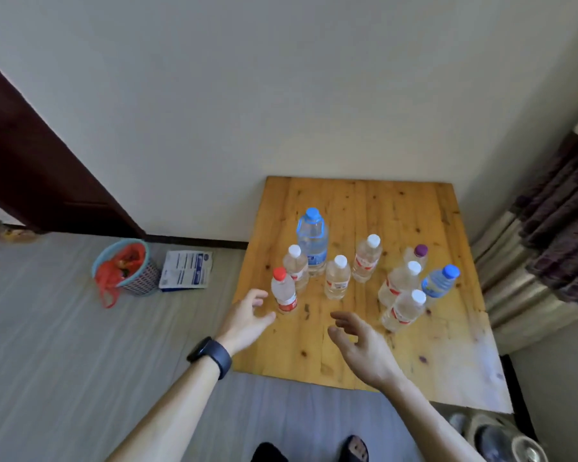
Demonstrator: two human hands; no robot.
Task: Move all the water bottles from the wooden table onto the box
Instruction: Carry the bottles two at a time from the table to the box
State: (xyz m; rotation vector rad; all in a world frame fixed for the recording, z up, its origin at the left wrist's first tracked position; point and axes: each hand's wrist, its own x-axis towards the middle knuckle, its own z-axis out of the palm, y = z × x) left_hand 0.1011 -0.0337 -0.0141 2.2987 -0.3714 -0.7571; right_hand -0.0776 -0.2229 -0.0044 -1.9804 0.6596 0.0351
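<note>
Nine water bottles upright on bench. Red-cap bottle at cluster's 8 o'clock, just beside left hand, fingers spread, empty. Right hand also spread, empty. Probably full, heavyish, thin-walled: grasp mid-body near label. Box unseen.

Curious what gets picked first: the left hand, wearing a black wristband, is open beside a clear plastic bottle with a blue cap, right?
Not quite. In the head view the left hand, wearing a black wristband, is open beside a clear plastic bottle with a red cap, not a blue one.
</note>
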